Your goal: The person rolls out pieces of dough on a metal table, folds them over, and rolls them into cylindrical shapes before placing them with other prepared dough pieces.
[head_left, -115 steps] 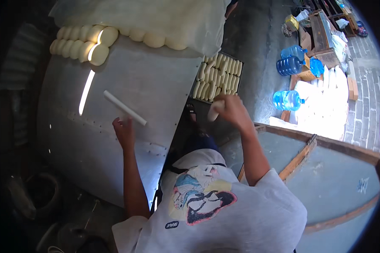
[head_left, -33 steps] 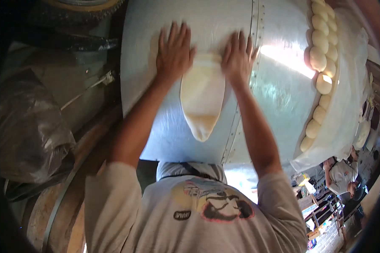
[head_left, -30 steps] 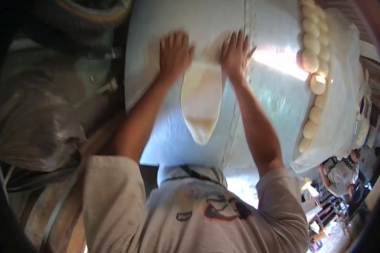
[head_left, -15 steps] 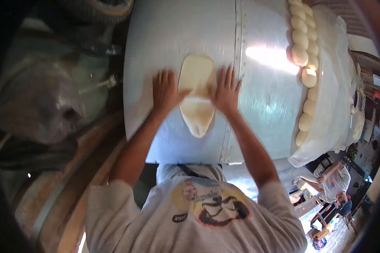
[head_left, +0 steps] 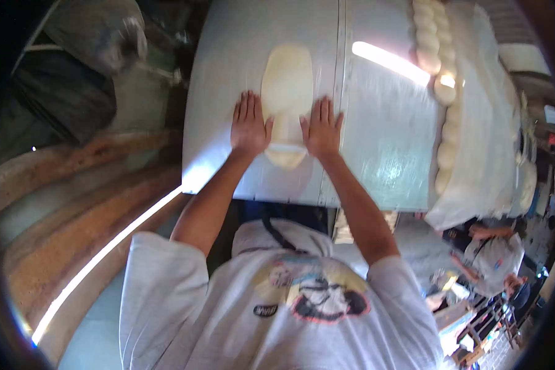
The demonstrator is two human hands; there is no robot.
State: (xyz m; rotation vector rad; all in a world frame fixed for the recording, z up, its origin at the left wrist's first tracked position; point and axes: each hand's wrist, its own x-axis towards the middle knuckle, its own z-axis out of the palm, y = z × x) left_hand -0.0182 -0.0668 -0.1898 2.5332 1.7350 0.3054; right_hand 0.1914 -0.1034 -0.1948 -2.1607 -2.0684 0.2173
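2 bare hands work side by side at a metal table (head_left: 382, 154), a long sheet of pale dough (head_left: 287, 80) between them on its left half. The left hand (head_left: 251, 126) and the right hand (head_left: 322, 128) lie palms down with fingers stretched toward the far side, neither one clenched. A white rod (head_left: 288, 148) crosses the dough close to its near tip, its 2 ends hidden by the hands; how firmly the palms press cannot be told. The dough reaches beyond the fingertips to a rounded far end. At right, dough balls (head_left: 428, 43) run from far to near, in 2 rows at the far end and 1 at the near, beside a cloudy plastic sheet (head_left: 481, 111). Near right, beyond the table, another person (head_left: 494, 259) in a pale shirt appears.
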